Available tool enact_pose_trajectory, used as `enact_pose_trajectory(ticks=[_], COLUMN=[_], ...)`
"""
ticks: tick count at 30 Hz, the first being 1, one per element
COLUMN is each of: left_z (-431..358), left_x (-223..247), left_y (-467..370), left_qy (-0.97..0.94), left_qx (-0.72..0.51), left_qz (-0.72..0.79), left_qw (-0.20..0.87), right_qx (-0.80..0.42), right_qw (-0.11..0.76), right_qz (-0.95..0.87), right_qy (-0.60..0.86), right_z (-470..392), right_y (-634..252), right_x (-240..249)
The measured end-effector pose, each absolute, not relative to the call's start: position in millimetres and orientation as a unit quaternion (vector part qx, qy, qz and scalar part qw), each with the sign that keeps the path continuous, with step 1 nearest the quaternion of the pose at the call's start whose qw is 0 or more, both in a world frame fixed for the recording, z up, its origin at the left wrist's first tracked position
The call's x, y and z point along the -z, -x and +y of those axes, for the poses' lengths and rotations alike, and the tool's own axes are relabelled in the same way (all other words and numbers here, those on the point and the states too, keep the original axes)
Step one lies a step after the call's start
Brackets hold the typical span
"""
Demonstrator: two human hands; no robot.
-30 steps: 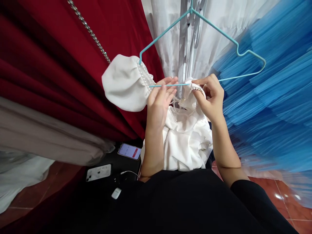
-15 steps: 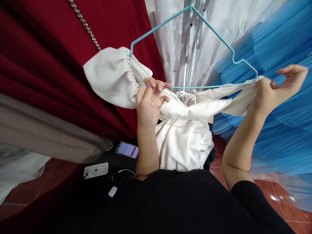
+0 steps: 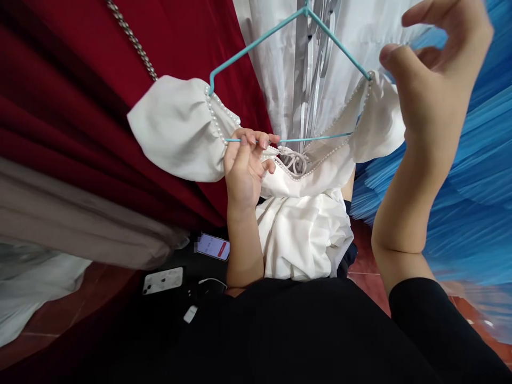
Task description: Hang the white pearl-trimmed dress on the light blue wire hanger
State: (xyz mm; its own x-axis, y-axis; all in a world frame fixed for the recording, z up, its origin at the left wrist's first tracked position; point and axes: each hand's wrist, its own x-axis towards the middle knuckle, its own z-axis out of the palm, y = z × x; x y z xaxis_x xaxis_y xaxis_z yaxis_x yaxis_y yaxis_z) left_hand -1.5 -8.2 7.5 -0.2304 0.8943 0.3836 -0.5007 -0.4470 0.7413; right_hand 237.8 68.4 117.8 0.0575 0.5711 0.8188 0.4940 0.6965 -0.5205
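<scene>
The white dress (image 3: 304,229), from centre toward six o'clock, looks soft and light, best held beside its pearl trim (image 3: 298,178) (beads may snag). The left hand (image 3: 247,168) grips the turquoise hanger (image 3: 259,41); the right hand (image 3: 444,77), at two o'clock, shows parted, empty fingers.

A chain (image 3: 133,40) shows against red cloth (image 3: 188,42), with white cloth (image 3: 274,74) and blue tulle (image 3: 472,218) to the right and beige cloth (image 3: 76,213) at left, while a lit phone (image 3: 213,246), a white phone (image 3: 163,281) and a cable (image 3: 212,279) lie on a black surface (image 3: 180,260).
</scene>
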Motion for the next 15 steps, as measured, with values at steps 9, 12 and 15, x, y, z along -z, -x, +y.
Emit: enact_pose_trajectory(ticks=[9,12,15], left_z=[-7,-5,-5], left_x=[-8,-6,-1], left_y=[1,1,2], left_qy=[-0.401,-0.399,-0.412], left_qx=[-0.739,-0.738,-0.729], left_qz=[0.295,0.294,0.289], left_qw=[0.454,0.458,0.464], right_qx=[-0.076,-0.034,0.046], right_qw=[0.465,0.413,0.437], right_qz=[-0.845,-0.850,-0.825], right_qy=[0.253,0.324,0.356], right_z=[18,33,38], right_y=[-203,-193,-188], right_x=[-63,-24,2])
